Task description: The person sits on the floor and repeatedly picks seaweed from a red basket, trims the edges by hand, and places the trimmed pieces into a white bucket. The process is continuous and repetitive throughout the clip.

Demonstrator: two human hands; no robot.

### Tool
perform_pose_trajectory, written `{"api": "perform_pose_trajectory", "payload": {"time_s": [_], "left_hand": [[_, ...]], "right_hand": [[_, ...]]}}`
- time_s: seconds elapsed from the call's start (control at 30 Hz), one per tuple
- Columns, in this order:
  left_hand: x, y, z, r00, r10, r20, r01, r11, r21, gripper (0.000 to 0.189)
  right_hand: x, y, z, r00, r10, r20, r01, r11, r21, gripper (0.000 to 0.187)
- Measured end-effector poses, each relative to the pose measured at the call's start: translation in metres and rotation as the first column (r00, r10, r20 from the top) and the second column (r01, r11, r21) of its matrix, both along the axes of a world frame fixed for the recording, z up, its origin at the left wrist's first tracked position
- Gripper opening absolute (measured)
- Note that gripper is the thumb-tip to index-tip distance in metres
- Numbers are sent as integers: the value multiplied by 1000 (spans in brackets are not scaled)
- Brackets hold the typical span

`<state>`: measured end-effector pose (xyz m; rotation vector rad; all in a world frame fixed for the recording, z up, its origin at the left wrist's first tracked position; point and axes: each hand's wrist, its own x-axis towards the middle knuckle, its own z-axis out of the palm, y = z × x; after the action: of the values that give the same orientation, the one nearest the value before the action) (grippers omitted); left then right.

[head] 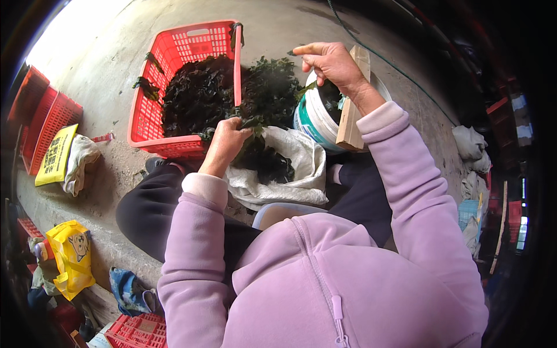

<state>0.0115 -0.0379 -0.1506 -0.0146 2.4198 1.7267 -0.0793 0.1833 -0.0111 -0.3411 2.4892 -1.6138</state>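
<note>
Dark seaweed [200, 95] fills much of a red plastic basket [174, 141], and some strands hang over its rim. Beside it on the floor lies a greener heap of seaweed [272, 85]. My left hand [228, 139] is closed on a piece of seaweed [250, 122] at the basket's near right corner. Below it a white woven sack [304, 174] stands with its mouth spread and seaweed inside. Over a white and teal bucket [311, 119] is my right hand [333, 65], a small dark scrap of seaweed [290, 52] at its fingertips. A wooden board [350, 122] lies across the bucket.
Stacked red baskets [54, 117], a yellow packet [56, 154] and a whitish cloth [82, 161] are at the left. A yellow bag [74, 261] and a blue cloth [128, 289] lie lower left. A green rope [391, 65] crosses the concrete floor behind the bucket.
</note>
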Motion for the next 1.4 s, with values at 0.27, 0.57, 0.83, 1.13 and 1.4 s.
{"api": "perform_pose_trajectory", "payload": {"time_s": [0.27,0.57,0.83,1.13,1.4], "left_hand": [[-90,29,84,958,-288,4,255,841,-477,69],[-46,-72,27,998,-56,32,64,766,-640,39],[-40,-86,-10,999,-44,-8,41,982,-187,35],[-34,-47,26,986,-86,-144,134,919,370,21],[-30,-59,48,991,87,-102,2,753,658,17]], "right_hand": [[-52,15,-56,958,-98,-269,235,806,543,17],[32,-85,-162,813,92,574,-397,810,432,45],[36,-90,-128,843,219,491,-267,963,29,21],[30,-74,35,918,397,24,-374,882,-286,23],[35,-24,89,937,323,-132,-347,906,-242,20]]}}
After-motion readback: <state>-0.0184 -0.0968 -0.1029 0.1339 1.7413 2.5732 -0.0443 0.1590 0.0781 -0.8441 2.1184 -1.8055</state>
